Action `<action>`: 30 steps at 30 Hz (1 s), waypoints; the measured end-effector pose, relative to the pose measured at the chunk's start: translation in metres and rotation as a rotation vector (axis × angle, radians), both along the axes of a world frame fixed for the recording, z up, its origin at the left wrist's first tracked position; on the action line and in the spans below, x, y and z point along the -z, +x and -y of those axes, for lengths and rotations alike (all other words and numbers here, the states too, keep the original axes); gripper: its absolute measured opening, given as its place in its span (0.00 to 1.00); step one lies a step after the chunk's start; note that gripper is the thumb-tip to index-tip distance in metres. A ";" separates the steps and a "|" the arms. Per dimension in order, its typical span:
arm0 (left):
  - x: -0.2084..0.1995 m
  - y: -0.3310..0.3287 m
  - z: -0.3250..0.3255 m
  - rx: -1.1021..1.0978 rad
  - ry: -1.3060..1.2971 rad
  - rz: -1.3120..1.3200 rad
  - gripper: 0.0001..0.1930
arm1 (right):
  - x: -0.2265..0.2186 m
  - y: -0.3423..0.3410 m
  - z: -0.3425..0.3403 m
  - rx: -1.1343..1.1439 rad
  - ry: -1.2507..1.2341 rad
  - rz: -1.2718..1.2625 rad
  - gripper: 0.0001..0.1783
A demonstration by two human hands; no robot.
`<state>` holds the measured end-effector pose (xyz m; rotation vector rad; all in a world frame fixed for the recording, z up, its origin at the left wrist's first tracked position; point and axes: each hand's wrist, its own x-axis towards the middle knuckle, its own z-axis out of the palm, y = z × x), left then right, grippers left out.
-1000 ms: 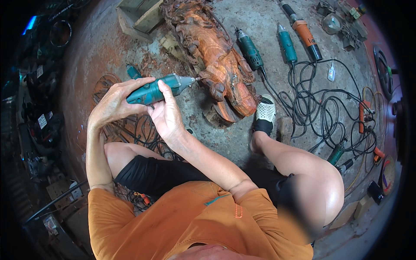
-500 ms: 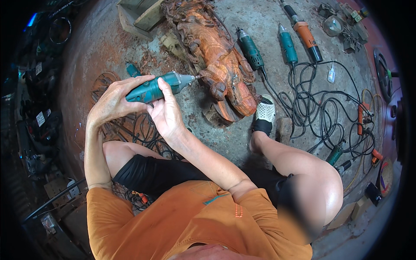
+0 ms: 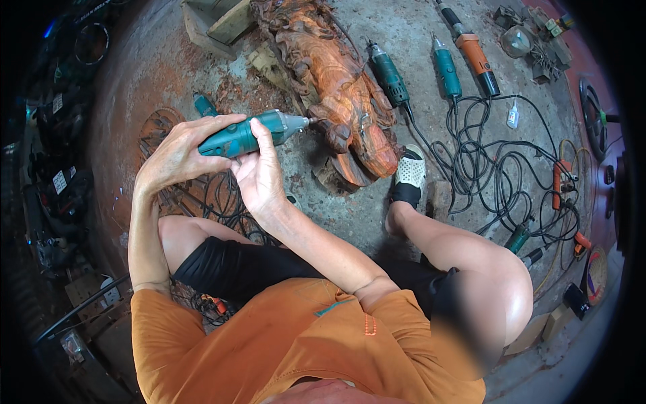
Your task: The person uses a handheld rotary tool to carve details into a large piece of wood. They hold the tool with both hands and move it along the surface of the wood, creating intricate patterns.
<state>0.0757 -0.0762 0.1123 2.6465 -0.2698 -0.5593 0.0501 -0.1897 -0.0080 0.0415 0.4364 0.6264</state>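
A teal die grinder (image 3: 237,140) with a grey metal nose lies across both my hands, tilted so its nose points up and to the right. My left hand (image 3: 176,149) wraps round its rear end. Nearer the nose, my right hand (image 3: 257,174) grips the body from below, thumb laid over the top. The thin bit at the grinder's tip reaches the side of a carved reddish-brown wooden figure (image 3: 346,87); whether it touches the wood I cannot tell. The figure lies on the floor, its rounded end toward me.
Two more teal grinders (image 3: 389,75) (image 3: 447,71) and an orange one (image 3: 476,57) lie right of the figure. Tangled black cords (image 3: 474,158) spread below them. A wooden box (image 3: 205,34) stands at the far left. My shoe (image 3: 410,168) is beside the figure.
The grinder has shifted very slightly to the right with both hands still around it. The figure looks the same, and the whole view has moved a little.
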 end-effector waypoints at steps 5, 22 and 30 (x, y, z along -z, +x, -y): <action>0.004 -0.001 0.003 0.033 -0.025 0.038 0.37 | -0.002 -0.003 0.005 0.036 -0.017 0.006 0.32; 0.003 -0.010 0.001 0.051 -0.026 -0.013 0.39 | -0.005 -0.011 0.010 0.026 -0.093 0.064 0.34; 0.005 -0.015 -0.005 0.069 -0.034 0.011 0.39 | -0.010 -0.014 0.010 -0.006 -0.077 0.051 0.26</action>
